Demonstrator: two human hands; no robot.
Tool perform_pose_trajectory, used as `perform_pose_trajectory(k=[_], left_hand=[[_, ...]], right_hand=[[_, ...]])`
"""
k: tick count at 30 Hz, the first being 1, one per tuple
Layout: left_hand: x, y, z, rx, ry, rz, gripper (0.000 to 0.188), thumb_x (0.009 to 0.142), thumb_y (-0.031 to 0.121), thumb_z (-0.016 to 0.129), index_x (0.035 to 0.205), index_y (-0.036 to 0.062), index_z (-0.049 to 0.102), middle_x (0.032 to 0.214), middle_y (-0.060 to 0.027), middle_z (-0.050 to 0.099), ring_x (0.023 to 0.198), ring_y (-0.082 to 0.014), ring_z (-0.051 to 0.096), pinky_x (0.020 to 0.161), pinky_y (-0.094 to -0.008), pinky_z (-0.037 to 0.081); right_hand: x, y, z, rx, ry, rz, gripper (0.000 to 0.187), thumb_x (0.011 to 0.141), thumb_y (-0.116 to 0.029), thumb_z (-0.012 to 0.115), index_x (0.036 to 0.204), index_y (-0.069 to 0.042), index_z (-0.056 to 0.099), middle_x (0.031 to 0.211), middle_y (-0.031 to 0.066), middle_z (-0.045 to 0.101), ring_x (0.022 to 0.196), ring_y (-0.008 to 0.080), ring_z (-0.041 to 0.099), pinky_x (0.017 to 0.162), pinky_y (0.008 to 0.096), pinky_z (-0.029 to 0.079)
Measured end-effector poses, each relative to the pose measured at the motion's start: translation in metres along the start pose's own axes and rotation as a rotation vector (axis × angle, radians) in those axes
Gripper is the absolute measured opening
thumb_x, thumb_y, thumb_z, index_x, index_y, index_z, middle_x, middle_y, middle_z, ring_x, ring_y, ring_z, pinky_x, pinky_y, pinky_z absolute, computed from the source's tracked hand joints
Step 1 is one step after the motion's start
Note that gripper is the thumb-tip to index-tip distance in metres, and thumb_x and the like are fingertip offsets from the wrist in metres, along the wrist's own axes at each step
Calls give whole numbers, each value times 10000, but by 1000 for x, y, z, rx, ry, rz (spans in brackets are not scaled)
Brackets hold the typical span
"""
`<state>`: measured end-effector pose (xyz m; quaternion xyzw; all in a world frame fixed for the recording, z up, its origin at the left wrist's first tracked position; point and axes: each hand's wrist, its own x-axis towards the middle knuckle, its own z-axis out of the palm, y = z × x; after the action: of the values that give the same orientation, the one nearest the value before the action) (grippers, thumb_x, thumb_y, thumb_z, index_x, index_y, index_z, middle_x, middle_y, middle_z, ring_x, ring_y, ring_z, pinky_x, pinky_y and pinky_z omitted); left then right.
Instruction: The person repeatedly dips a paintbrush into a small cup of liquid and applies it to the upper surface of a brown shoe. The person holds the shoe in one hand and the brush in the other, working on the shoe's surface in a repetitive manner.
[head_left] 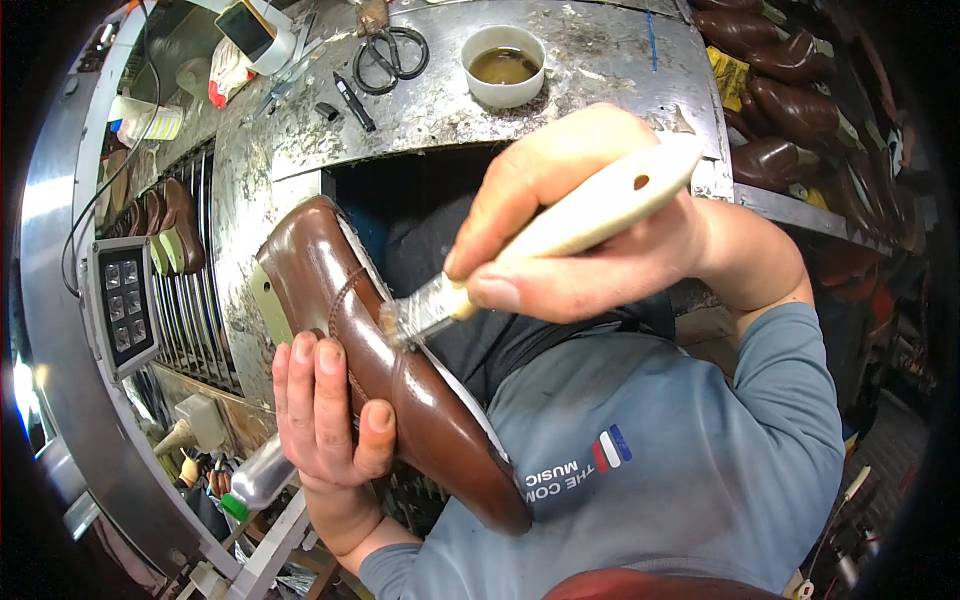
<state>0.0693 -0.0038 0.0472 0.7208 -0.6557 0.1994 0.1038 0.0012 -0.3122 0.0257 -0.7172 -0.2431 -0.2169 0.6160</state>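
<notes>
A glossy brown leather shoe (pixel 440 415) is stretched over a pale green last (pixel 271 302), lying slanted in front of my body. My left hand (pixel 325 430) is closed round its left side, fingers against the leather and thumb near the middle. In my right hand (pixel 610 240) is a flat paintbrush (pixel 600 205) with a cream handle, gripped between thumb and fingers. Its bristles (pixel 402 328) touch the shoe's side, close to the whitish bottom edge. Beyond my right hand, a white bowl (pixel 505 96) of yellow-brown liquid stands on the metal bench.
Black-handled scissors (pixel 390 62) and a black marker (pixel 354 103) lie on the worn metal bench (pixel 610 70). Brown shoes (pixel 795 110) crowd a rack at the right; others (pixel 180 225) stand at the left. A lamp panel (pixel 124 305) and a green-capped bottle (pixel 262 475) are left of me.
</notes>
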Motion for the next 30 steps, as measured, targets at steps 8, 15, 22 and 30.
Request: perform_pose_trajectory(k=[8, 15, 22, 30], left_hand=[[4, -3, 14, 118, 16, -155, 342, 1005, 56, 527, 1334, 60, 433, 1287, -291, 601, 1128, -473, 636, 964, -580, 532], [4, -7, 21, 119, 49, -264, 482, 916, 111, 656, 1335, -30, 465, 1256, -327, 606, 1116, -480, 640, 932, -537, 559], [-1, -10, 26, 84, 19, -390, 561, 892, 138, 694, 1365, -75, 480, 1266, -305, 617, 1119, -470, 645, 945, -482, 556], [-6, -4, 31, -63, -6, -589, 659, 834, 144, 768, 1381, -82, 480, 1259, -265, 641, 1090, -406, 677, 921, -425, 566]], right_hand=[[-5, -18, 0, 14, -31, -117, 158, 765, -81, 800, 867, 23, 739, 758, 121, 728, 657, 225, 724, 588, 301, 600], [-5, -35, 2, 37, -81, -75, 157, 763, -75, 814, 866, 21, 743, 746, 110, 725, 627, 211, 708, 569, 298, 593], [-4, -44, 2, 40, -59, -139, 166, 770, -65, 821, 849, 67, 757, 732, 121, 718, 587, 194, 680, 507, 266, 567], [1, -44, 4, 67, -16, -170, 195, 767, -100, 840, 881, 38, 761, 740, 126, 718, 584, 169, 674, 494, 238, 554]])
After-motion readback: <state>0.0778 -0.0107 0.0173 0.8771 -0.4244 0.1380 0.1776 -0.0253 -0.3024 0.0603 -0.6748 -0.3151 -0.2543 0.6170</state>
